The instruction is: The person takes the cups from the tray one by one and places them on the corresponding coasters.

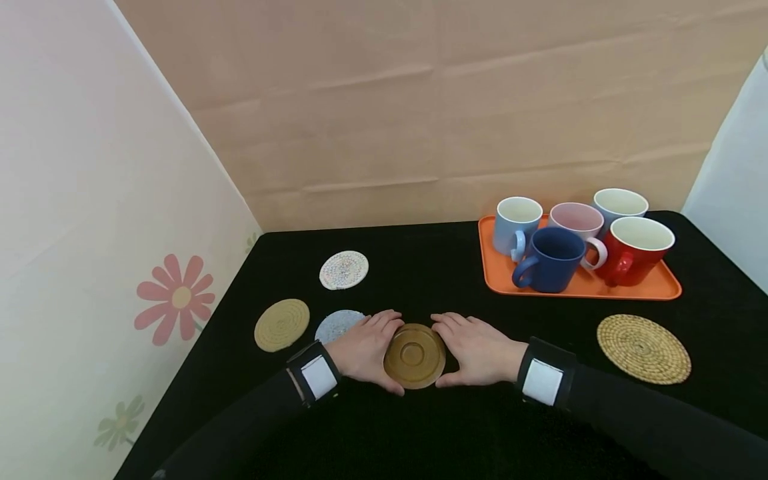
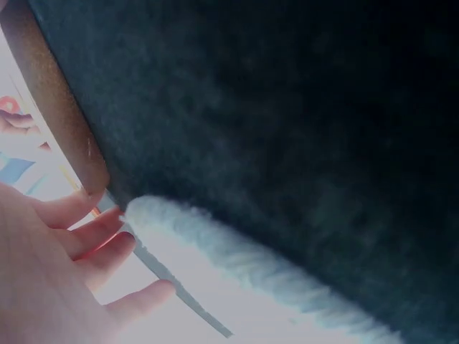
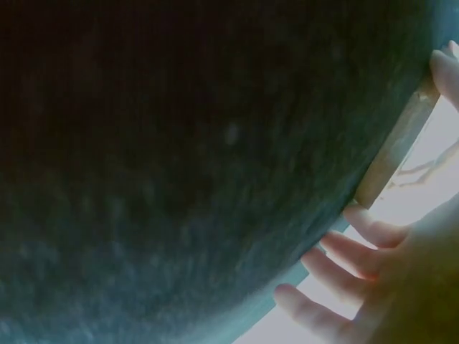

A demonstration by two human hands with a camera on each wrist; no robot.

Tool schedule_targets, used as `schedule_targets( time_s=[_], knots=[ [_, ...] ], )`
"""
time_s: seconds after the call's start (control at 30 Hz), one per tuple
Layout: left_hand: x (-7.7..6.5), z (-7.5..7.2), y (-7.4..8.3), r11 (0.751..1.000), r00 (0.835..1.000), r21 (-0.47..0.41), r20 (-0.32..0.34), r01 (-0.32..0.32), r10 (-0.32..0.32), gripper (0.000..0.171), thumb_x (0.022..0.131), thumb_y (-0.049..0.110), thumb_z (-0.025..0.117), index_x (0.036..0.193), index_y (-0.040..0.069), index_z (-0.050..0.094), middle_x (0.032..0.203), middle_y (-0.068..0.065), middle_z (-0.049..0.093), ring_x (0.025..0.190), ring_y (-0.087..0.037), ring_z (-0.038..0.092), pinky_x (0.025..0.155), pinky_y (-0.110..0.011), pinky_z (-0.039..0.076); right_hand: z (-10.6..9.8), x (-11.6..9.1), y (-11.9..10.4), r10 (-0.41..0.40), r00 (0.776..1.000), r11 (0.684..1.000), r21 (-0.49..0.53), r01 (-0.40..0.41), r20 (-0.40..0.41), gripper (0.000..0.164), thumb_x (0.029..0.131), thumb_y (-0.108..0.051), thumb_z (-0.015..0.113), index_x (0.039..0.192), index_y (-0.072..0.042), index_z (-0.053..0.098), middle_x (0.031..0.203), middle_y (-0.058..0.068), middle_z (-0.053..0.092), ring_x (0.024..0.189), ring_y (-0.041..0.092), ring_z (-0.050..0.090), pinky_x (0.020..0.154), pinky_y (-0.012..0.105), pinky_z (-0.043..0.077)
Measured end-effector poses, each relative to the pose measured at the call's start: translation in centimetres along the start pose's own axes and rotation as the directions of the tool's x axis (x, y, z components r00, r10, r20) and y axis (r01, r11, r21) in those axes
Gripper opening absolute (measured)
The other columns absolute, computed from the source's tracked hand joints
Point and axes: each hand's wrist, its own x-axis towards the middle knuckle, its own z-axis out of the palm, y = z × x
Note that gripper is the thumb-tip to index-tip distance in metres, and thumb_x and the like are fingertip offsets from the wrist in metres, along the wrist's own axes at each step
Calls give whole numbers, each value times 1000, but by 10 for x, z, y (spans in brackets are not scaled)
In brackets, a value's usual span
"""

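Note:
A round brown wooden coaster (image 1: pixel 414 357) with concentric rings lies on the black cloth in front of me. My left hand (image 1: pixel 369 350) holds its left side, thumb at the near edge and index finger at the far edge. From the opposite side my right hand (image 1: pixel 480 350) spans it the same way. In the left wrist view the index fingertip meets the coaster's rim (image 2: pixel 61 93). The right wrist view has the rim (image 3: pixel 396 150) between thumb and index finger, the other fingers spread. A pale blue round mat (image 1: pixel 336 325) is partly hidden behind my left hand.
To the left lie a tan coiled mat (image 1: pixel 282 325) and a white speckled mat (image 1: pixel 344 270). A larger woven straw mat (image 1: pixel 644 349) lies at right. Behind it an orange tray (image 1: pixel 666 288) carries several mugs, including a dark blue mug (image 1: pixel 555 260) and a red mug (image 1: pixel 645 257).

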Motion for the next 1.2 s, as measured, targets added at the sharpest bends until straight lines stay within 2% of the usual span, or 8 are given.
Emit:
schedule_targets(
  time_s=[0.2,0.33,0.63,0.93,1.2],
  knots=[
    [11,-2,-5,1000,1000,-7,-18,23,-23,110,64,74,73,145,8,36,151,-15,31,140,-30,28,106,-52,33,-6,5,8,24,1000,1000,11,-24,4,82,79,-62,68,136,-5,48,146,18,39,132,34,39,100,53,39],
    [19,-4,-8,999,999,-19,-18,37,-37,109,65,73,72,145,8,36,152,-15,30,141,-30,25,107,-51,31,-9,10,13,51,999,999,15,-51,3,86,78,-62,69,137,-4,48,147,19,39,133,35,38,100,54,38],
    [34,-9,-8,995,995,7,15,96,-96,111,66,76,69,148,9,33,154,-14,27,142,-29,23,108,-51,29,-12,16,20,120,993,993,10,-120,10,98,74,-67,69,142,-2,43,146,20,38,133,36,37,102,55,36],
    [45,-14,-12,992,992,-22,32,124,-124,109,67,71,73,147,9,34,154,-14,28,142,-29,25,108,-50,30,-16,25,29,137,991,991,-8,-137,15,99,73,-68,70,140,0,43,146,22,38,132,39,38,101,56,37],
    [56,-15,-16,986,985,7,46,168,-169,109,67,72,72,148,9,33,154,-14,28,141,-29,26,107,-50,32,-20,32,32,161,987,986,27,-162,23,101,73,-61,75,144,0,38,147,22,37,132,39,37,102,54,36]
  ],
)
